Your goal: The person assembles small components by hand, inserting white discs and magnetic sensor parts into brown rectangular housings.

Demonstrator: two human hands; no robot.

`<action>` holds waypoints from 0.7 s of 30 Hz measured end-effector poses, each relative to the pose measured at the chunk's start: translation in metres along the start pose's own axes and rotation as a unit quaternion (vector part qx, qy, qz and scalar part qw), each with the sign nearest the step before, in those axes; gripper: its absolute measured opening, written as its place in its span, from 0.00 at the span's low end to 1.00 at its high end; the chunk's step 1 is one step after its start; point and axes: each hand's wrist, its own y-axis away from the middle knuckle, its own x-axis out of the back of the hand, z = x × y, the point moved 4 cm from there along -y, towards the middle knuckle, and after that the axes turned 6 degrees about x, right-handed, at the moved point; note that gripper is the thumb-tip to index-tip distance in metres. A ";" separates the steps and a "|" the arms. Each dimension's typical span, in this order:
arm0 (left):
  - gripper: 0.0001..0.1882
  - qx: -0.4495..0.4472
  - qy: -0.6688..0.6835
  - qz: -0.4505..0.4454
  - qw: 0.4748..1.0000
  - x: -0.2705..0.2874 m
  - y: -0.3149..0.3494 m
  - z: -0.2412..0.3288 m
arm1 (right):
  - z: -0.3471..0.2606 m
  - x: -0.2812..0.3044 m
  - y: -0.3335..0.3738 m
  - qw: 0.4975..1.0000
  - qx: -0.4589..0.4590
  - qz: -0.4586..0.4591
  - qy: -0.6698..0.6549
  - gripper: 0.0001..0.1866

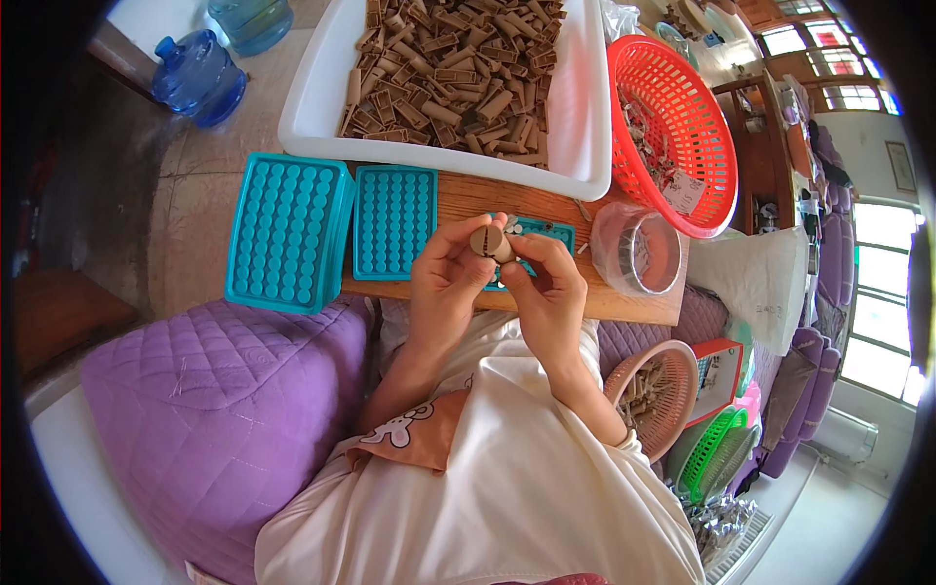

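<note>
Head view: left hand [444, 278] and right hand [549, 292] mid-frame, fingertips and thumbs pinched around a brown rounded piece [490, 244] above the desk [466, 200]. Looks light, stiff, maybe slightly slippery; best gripped by curved sides, off the end slot. White tub [577, 127] of brown parts [458, 83], top centre.

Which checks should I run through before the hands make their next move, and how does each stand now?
1. Brown piece held by left hand and right hand: ok, fingers of both on it.
2. Piece fully closed: cannot tell; a dark line crosses its end.
3. White bin stocked: ok, heaped with brown parts.
4. Teal tray behind the hands fully visible: not ok, partly covered.
5. Leftmost teal tray clear of both hands: ok.
</note>
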 end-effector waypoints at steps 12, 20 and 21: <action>0.13 -0.037 -0.114 0.075 0.990 0.003 0.009 -0.011 | 0.000 -0.011 -0.003 0.983 0.042 -0.063 0.169 0.10; 0.14 -0.006 -0.122 0.071 0.990 0.006 0.011 -0.023 | 0.014 -0.009 0.005 0.976 0.006 -0.128 0.176 0.12; 0.15 -0.008 -0.134 0.062 0.989 0.006 0.009 -0.024 | 0.015 -0.008 0.005 0.981 -0.008 -0.110 0.163 0.12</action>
